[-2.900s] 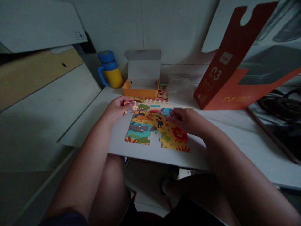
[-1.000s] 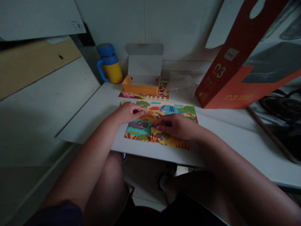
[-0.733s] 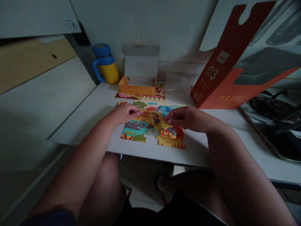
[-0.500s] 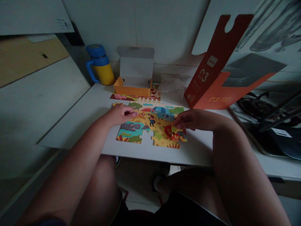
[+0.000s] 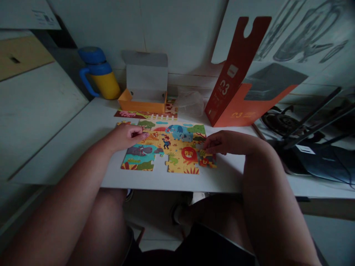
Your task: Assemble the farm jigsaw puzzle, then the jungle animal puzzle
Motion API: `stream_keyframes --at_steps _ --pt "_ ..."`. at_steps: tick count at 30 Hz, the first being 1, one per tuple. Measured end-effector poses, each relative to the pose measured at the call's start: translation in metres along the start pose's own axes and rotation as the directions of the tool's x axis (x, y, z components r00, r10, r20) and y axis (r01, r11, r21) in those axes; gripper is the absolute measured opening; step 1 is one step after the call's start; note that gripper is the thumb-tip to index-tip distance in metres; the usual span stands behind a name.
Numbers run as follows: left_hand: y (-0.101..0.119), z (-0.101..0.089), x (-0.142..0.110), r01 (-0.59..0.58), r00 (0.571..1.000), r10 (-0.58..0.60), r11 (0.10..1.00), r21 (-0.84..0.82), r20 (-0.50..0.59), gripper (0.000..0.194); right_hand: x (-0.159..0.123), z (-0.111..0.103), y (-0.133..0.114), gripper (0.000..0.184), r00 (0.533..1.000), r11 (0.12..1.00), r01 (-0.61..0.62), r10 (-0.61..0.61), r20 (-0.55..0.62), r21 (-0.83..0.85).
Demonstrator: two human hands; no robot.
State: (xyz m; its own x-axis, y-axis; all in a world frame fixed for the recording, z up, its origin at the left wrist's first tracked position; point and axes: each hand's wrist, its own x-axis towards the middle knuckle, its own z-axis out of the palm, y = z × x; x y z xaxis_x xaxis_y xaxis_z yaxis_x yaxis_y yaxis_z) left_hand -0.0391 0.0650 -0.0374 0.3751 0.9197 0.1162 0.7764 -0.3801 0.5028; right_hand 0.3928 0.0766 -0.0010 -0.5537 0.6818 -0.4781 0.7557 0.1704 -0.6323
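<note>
An animal jigsaw puzzle [image 5: 166, 142] lies on the white tabletop, its pieces largely joined, with a gap in the bottom edge between the hippo part and the lion part. My right hand [image 5: 222, 142] pinches a puzzle piece [image 5: 207, 160] at the right of the lion; the piece lies askew beside the joined part, and its upper side is hidden by my fingers. My left hand [image 5: 126, 137] rests at the puzzle's left side with its fingers curled in and the thumb by the leopard. Nothing shows in it.
Behind the puzzle stand an open orange box [image 5: 144, 106], a blue and yellow jug [image 5: 102, 75] and a crumpled clear bag [image 5: 190, 102]. A tall orange carton [image 5: 244, 111] is at the right, near a gas stove [image 5: 283, 123]. More printed strips [image 5: 130, 114] lie by the box.
The view has shifted to the right. The piece in my right hand has moved off the lion picture to its right side. My left hand keeps its place on the puzzle.
</note>
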Motion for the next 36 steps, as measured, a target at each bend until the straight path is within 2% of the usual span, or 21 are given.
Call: stream_keyframes --at_steps 5,8,12,20,26,36 --pt "0.001 0.0 0.0 0.021 1.0 -0.021 1.0 0.013 0.014 0.047 0.006 -0.001 0.005 0.035 0.986 0.996 -0.048 0.035 -0.166 -0.072" --pt "0.002 0.0 0.0 0.02 1.0 -0.02 1.0 0.006 0.021 0.047 0.008 0.001 0.001 0.027 0.974 0.994 -0.065 0.044 -0.222 -0.088" --pt "0.003 -0.001 0.001 0.031 0.999 -0.03 0.999 -0.01 0.03 0.048 0.009 0.004 -0.004 0.022 0.97 0.994 -0.065 0.042 -0.24 -0.091" --pt "0.002 0.0 0.001 0.029 0.999 -0.028 0.999 -0.031 0.024 0.048 0.006 0.003 -0.001 0.028 0.969 1.0 -0.022 0.016 -0.246 -0.022" --pt "0.005 0.0 0.0 0.031 0.999 -0.031 0.999 -0.025 0.012 0.047 0.012 0.007 0.0 0.023 0.963 0.999 -0.046 0.048 -0.266 0.011" --pt "0.002 0.0 -0.001 -0.012 1.0 0.012 1.0 0.006 -0.019 0.047 0.017 0.011 -0.006 0.024 0.951 0.995 -0.075 0.052 -0.303 -0.067"
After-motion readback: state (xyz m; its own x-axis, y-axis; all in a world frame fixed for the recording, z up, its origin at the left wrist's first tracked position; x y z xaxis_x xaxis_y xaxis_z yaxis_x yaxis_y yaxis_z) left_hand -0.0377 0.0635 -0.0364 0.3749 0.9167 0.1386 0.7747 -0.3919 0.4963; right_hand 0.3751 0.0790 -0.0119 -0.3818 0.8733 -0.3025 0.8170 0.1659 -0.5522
